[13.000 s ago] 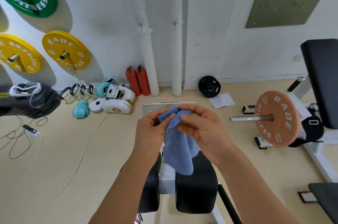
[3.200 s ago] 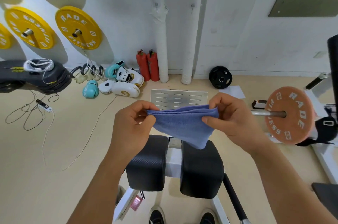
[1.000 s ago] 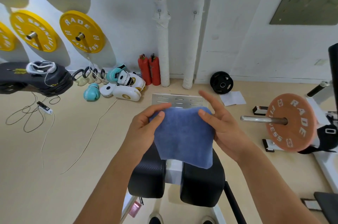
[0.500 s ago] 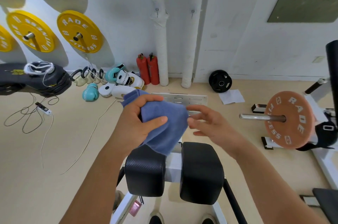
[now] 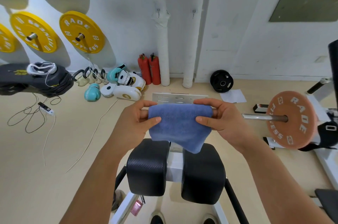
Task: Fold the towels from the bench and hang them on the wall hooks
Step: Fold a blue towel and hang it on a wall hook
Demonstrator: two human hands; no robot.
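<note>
A folded blue towel (image 5: pixel 180 126) hangs between my hands at chest height, its fold line on top and its lower edge drooping. My left hand (image 5: pixel 136 120) pinches its left end and my right hand (image 5: pixel 222 118) pinches its right end, thumbs on the near face. Below the towel stand the two black pads of the bench (image 5: pixel 148 169). Two small metal wall hooks, the left hook (image 5: pixel 158 11) and the right hook (image 5: pixel 193 12), sit on the white wall straight ahead, both bare.
Yellow and green weight plates (image 5: pixel 82 31) hang on the wall at left. Boxing gloves (image 5: pixel 92 94), two red extinguishers (image 5: pixel 150 71), a black plate (image 5: pixel 221 81) and cables lie along the floor. An orange plate on a bar (image 5: pixel 290 122) juts in from the right.
Half a second ago my left hand alone held the bunched towel. Now both hands hold it stretched flat and folded, with my right hand back on its right end.
</note>
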